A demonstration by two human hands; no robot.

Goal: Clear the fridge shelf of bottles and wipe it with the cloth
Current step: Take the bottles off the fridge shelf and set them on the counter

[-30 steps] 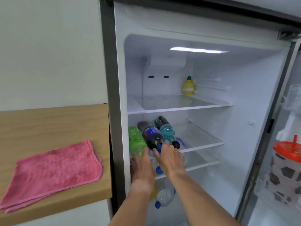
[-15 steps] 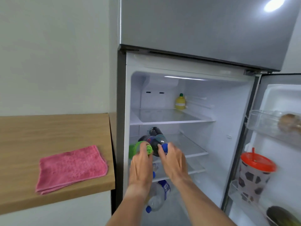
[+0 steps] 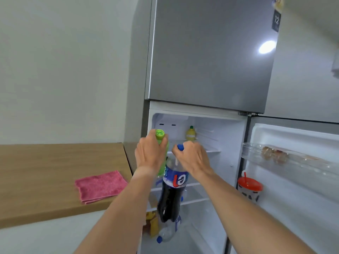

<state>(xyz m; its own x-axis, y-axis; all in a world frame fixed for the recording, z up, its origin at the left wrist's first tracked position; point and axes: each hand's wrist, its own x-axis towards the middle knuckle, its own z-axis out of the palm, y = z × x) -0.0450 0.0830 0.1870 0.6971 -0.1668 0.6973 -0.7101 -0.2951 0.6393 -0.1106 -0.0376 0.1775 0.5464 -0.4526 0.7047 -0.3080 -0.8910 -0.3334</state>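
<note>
My left hand (image 3: 149,154) grips the neck of a green bottle (image 3: 160,134) with a green cap, held upright in front of the open fridge. My right hand (image 3: 192,158) holds a dark cola bottle (image 3: 171,195) with a blue label by its blue-capped neck; the bottle hangs upright beside the green one. Both are off the glass shelf (image 3: 194,186), whose front edge shows behind them. A folded pink cloth (image 3: 100,186) lies on the wooden counter (image 3: 45,176) to the left.
A small yellow bottle (image 3: 190,133) stands on the top shelf. Clear bottles with blue caps (image 3: 165,234) and yellow items lie at the fridge bottom. The open door (image 3: 293,171) on the right holds a red-lidded cup (image 3: 249,187). The closed freezer door (image 3: 211,52) is above.
Both hands have pulled the green and cola bottles off the shelf and lifted them upright in front of the fridge. My head has moved back and tilted up.
</note>
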